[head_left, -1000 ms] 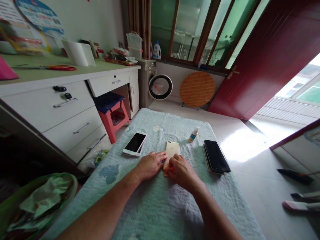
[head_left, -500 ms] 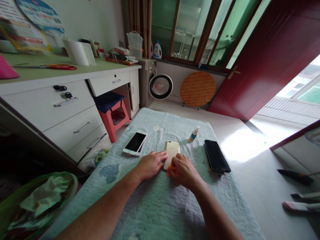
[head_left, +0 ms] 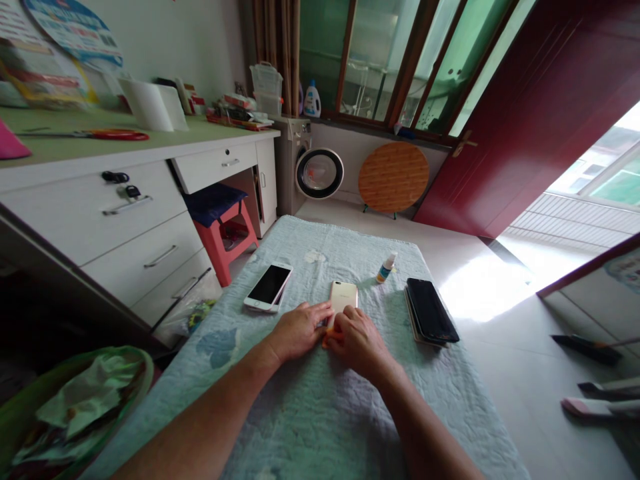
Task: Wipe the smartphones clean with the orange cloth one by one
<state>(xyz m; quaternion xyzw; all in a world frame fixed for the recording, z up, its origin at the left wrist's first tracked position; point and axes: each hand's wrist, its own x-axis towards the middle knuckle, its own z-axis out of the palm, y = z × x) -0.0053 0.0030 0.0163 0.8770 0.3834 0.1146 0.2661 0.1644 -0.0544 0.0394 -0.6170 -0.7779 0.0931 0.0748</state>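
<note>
A gold smartphone [head_left: 344, 295] lies face down on the light blue quilted cover. My left hand [head_left: 303, 329] rests at its left edge, fingers stretched out and touching the phone. Closed around a crumpled orange cloth [head_left: 331, 338], my right hand [head_left: 357, 337] presses on the phone's lower end and hides part of it. A small spray bottle [head_left: 386, 268] with a white top stands beyond my right hand. To the left lies a white smartphone [head_left: 270, 285] on top of another device. On the right, a black smartphone [head_left: 432, 310] sits on another flat device.
Left of the covered table [head_left: 280, 427] are a waste basket [head_left: 147, 373], a red stool [head_left: 227, 243] and a white desk [head_left: 135, 233]. A washing machine [head_left: 293, 167] with its door open and a round wooden tabletop [head_left: 393, 177] stand at the back. A red door [head_left: 505, 120] is at right.
My right hand has slid slightly left with the orange cloth along the phone's lower end. My left hand keeps its place on the phone. The camera view has shifted a little.
</note>
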